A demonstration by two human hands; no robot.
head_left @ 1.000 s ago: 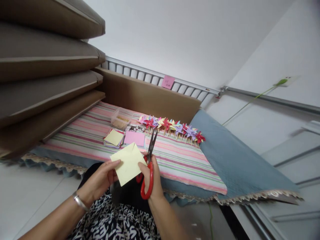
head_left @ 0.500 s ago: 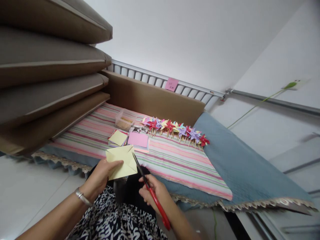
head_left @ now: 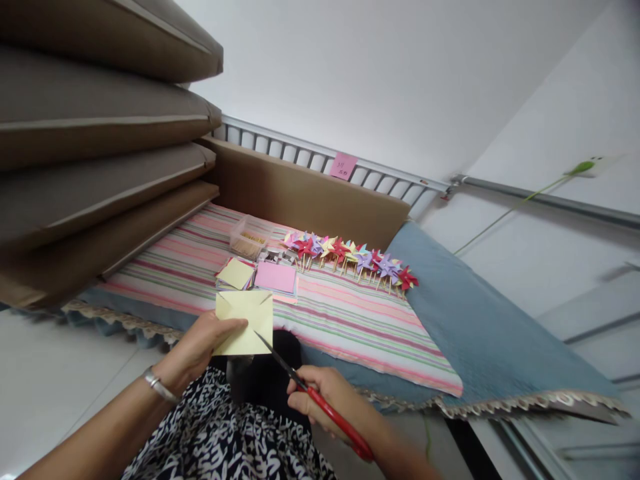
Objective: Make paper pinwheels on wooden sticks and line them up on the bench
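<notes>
A square of pale yellow paper [head_left: 245,307] is pinched at its left side by my left hand [head_left: 203,341], thumb on top. Two slits or lines run inward from its upper corners. My right hand [head_left: 325,400] is closed around red-handled scissors [head_left: 343,427]. Their dark blades point up and left, and the tip lies over the lower right part of the paper; whether it is cutting there I cannot tell. Just beyond the paper are a stack of yellow-topped paper squares [head_left: 236,274] and a stack of pink-topped ones [head_left: 276,277].
Finished paper pinwheels [head_left: 363,259] on sticks lie in a row along the back of the striped cloth [head_left: 350,313]. A clear plastic box [head_left: 249,239] holds small sticks. Large brown cushions [head_left: 110,140] are piled at left. A pink note [head_left: 343,166] hangs on the radiator.
The yellow paper has been turned so its edges are straighter to me. The scissors have moved from its upper right edge down to its lower right corner area.
</notes>
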